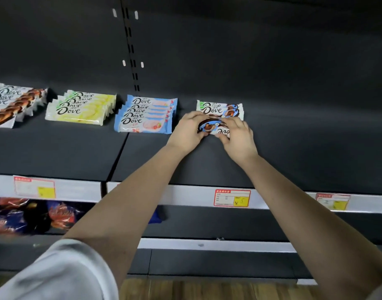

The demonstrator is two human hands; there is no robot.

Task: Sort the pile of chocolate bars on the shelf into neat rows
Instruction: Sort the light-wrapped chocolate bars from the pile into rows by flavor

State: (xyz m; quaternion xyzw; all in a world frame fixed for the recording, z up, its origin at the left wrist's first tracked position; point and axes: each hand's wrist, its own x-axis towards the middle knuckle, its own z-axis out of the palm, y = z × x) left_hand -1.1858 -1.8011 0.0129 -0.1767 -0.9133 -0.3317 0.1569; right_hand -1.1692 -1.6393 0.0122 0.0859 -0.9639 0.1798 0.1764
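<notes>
In the head view, a dark shelf carries Dove chocolate bars in overlapping rows. The landmark here is the blue row, a fan of blue-wrapped bars just right of the slotted upright in the back wall.

To the right of the blue row, and apart from it, both hands grip one white, brown and blue held bar. The left hand has its fingers curled over the bar's left end. The right hand pinches the right end, fingers on top and thumb on the near edge. The bar's long axis runs left to right, along the shelf's front edge. Its Dove lettering reads upside down and sits at the right end. Whether it rests on the shelf or is held just above it cannot be told.

Just behind it lies a matching bar, also lengthwise left to right, with its lettering upright and starting at the left end.

Left of the blue row is a yellow row, and farther left a white-and-brown row; all their bars lie long axis left to right with lettering upright.

On the shelf's front rail, below and right of the blue row, is a red-and-yellow price tag. Below and left, on a lower shelf, lie blurred snack bags.
</notes>
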